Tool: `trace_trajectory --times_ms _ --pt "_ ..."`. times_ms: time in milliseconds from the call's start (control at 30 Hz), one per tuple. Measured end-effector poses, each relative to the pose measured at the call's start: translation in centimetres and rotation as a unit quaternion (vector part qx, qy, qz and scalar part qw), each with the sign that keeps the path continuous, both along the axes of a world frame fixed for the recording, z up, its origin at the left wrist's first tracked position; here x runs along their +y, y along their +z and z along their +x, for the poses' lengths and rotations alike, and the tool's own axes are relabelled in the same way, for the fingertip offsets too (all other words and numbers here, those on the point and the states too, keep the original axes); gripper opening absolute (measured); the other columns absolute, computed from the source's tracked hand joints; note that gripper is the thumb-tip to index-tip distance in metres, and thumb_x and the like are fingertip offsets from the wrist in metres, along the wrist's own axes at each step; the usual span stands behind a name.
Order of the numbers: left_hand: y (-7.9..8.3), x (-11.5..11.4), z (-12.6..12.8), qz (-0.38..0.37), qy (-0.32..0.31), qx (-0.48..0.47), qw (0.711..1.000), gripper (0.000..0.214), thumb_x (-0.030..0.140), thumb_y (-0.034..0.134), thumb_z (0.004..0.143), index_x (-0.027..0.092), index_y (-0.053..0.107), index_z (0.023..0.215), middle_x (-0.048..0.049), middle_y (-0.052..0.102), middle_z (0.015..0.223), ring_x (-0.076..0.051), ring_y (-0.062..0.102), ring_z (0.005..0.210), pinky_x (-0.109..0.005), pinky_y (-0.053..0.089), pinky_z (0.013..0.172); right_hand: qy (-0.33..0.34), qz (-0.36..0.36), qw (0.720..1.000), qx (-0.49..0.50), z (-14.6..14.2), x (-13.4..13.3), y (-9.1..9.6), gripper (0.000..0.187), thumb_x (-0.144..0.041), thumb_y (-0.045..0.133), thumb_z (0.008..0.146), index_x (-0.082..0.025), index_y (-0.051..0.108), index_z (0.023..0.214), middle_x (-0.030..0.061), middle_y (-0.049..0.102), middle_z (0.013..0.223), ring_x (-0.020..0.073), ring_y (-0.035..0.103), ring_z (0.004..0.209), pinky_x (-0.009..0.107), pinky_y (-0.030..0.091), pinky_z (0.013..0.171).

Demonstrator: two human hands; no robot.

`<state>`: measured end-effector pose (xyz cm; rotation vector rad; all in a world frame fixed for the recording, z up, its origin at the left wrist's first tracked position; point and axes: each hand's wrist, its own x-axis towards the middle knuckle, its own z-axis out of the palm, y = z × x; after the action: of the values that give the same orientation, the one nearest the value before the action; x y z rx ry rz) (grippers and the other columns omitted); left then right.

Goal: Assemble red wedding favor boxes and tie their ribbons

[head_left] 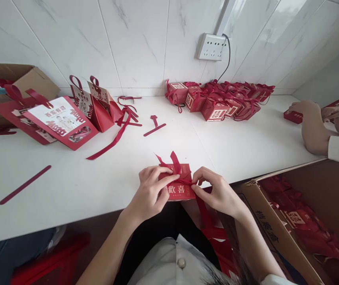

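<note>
A red gift box (189,192) with pale lettering lies at the front edge of the white table. Red ribbon (174,161) crosses its top, and loose ends stick up at the back. My left hand (153,190) rests over the box's left side, its index finger pressing on the ribbon near the middle. My right hand (214,188) pinches the ribbon between thumb and fingertips at the box's right edge. A length of ribbon hangs below that hand, past the table edge.
Several tied red boxes (215,109) stand by the wall. Red gift bags (74,126) and ribbon strips (25,185) lie left. A carton (264,221) of red boxes sits at lower right. Another person's hands (309,114) work at far right. A power strip (212,46) hangs above.
</note>
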<state>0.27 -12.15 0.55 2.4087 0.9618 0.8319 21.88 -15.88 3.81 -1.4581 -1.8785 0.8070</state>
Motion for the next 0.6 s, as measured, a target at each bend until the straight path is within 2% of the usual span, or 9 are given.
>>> trace_trajectory --times_ms 67,167,400,467,600 --pt "0.0 0.0 0.0 -0.001 -0.001 0.000 1.000 0.042 0.008 0.038 0.085 0.025 0.060 0.117 -0.0057 0.056 0.113 -0.023 0.045 0.108 -0.044 0.032 0.096 -0.017 -0.019 1.000 0.002 0.0 0.1 0.1 0.004 -0.020 0.056 0.083 -0.019 0.056 0.079 0.0001 0.061 0.075 0.0127 0.056 0.069 0.025 0.047 0.065" --pt "0.0 0.0 0.0 -0.001 -0.002 -0.001 1.000 0.043 0.008 0.037 0.086 0.025 0.059 0.118 -0.0052 0.056 0.113 -0.022 0.045 0.108 -0.044 0.031 0.097 -0.047 -0.039 0.998 0.010 0.1 0.4 0.2 0.011 -0.026 0.054 0.086 -0.020 0.060 0.080 0.0004 0.063 0.075 0.0131 0.057 0.070 0.025 0.046 0.066" --pt "-0.2 0.0 0.1 0.003 0.007 0.003 1.000 0.042 0.008 0.037 0.086 0.024 0.059 0.118 -0.0054 0.056 0.114 -0.022 0.045 0.110 -0.043 0.032 0.097 -0.041 -0.086 0.992 0.077 0.2 1.3 -0.4 0.027 -0.041 0.051 0.089 -0.018 0.061 0.078 0.0022 0.065 0.075 0.0147 0.059 0.071 0.026 0.046 0.066" --pt "-0.2 0.0 0.1 0.004 0.010 0.004 1.000 0.042 0.009 0.037 0.086 0.024 0.059 0.118 -0.0054 0.056 0.114 -0.023 0.045 0.109 -0.043 0.032 0.097 -0.046 -0.085 0.993 0.073 0.2 1.2 -0.3 0.027 -0.042 0.051 0.089 -0.018 0.062 0.080 0.0020 0.065 0.074 0.0150 0.060 0.071 0.027 0.047 0.066" --pt "-0.1 0.0 0.1 0.010 0.011 0.002 1.000 0.041 0.009 0.037 0.086 0.023 0.060 0.117 -0.0058 0.056 0.114 -0.023 0.046 0.109 -0.043 0.034 0.096 -0.039 -0.041 0.997 0.044 -0.1 0.4 0.0 0.015 -0.033 0.064 0.081 -0.020 0.062 0.088 0.0007 0.063 0.077 0.0149 0.057 0.072 0.028 0.047 0.069"
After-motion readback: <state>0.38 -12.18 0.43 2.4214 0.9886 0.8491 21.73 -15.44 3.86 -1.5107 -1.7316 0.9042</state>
